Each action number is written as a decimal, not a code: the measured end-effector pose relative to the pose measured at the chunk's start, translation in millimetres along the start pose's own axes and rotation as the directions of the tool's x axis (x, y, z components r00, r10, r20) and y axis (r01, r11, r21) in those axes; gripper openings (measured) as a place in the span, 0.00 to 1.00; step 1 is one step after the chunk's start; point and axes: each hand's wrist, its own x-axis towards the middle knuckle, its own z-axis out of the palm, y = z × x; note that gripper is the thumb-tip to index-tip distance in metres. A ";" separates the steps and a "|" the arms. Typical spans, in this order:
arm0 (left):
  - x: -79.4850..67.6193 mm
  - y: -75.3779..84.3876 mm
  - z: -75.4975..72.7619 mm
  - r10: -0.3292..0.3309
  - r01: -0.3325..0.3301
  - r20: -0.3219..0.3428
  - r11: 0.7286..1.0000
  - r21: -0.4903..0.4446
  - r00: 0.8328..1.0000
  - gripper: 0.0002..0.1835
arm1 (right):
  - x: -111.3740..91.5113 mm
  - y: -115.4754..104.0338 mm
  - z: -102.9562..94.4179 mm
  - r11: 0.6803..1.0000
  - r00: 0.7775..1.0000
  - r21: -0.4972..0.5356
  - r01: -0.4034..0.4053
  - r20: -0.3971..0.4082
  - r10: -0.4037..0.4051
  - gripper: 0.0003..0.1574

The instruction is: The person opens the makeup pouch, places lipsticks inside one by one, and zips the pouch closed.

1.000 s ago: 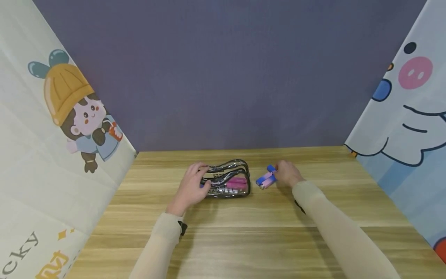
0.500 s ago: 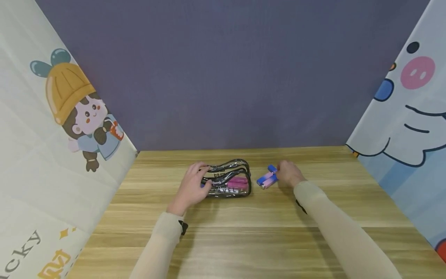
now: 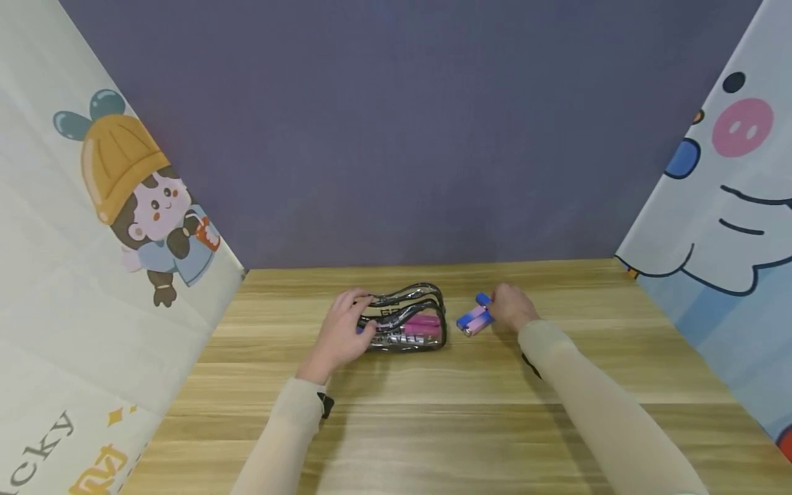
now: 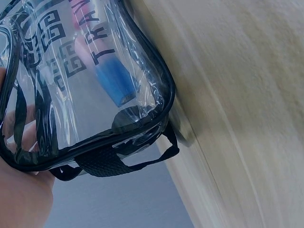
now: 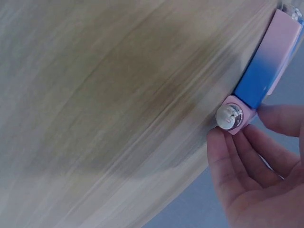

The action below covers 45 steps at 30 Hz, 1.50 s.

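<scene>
In the head view a clear zip pouch (image 3: 444, 330) with black trim and printed lettering lies on the table, its top gaping. My left hand (image 3: 339, 335) grips its left end, thumb at the near edge and fingers at the far edge. Pink tubes (image 3: 422, 325) show through the plastic; the left wrist view also shows a blue-ended tube (image 4: 114, 80) inside. Right of the pouch, my right hand (image 3: 512, 308) pinches a square pink-and-blue tube (image 5: 229, 115) with a round silver end. Against it lie similar pink-and-blue tubes (image 3: 474, 322).
The pouch's black strap loop (image 4: 156, 159) sticks out at its left end. The wooden table (image 3: 402, 419) stretches toward the person. Behind it stands a dark grey-purple wall (image 3: 421, 137), with cartoon-printed sheets (image 3: 62, 289) at both sides.
</scene>
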 end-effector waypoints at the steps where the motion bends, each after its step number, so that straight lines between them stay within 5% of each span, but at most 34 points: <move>1: 0.3 0.3 -0.4 0.001 -0.001 -0.001 1.000 -0.001 1.000 0.29 | 0.5 1.3 -0.1 1.000 1.000 -0.002 -0.002 -0.001 0.002 0.10; 24: 3.0 0.9 -1.3 -0.001 0.001 0.009 1.000 0.007 1.000 0.29 | -5.1 10.5 -6.5 0.991 0.999 -0.134 0.016 0.052 -0.009 0.08; 45: -0.7 -0.7 0.1 0.002 -0.002 -0.013 1.000 -0.011 1.000 0.28 | -9.2 15.8 -8.0 0.992 0.997 -0.129 0.000 0.075 0.010 0.08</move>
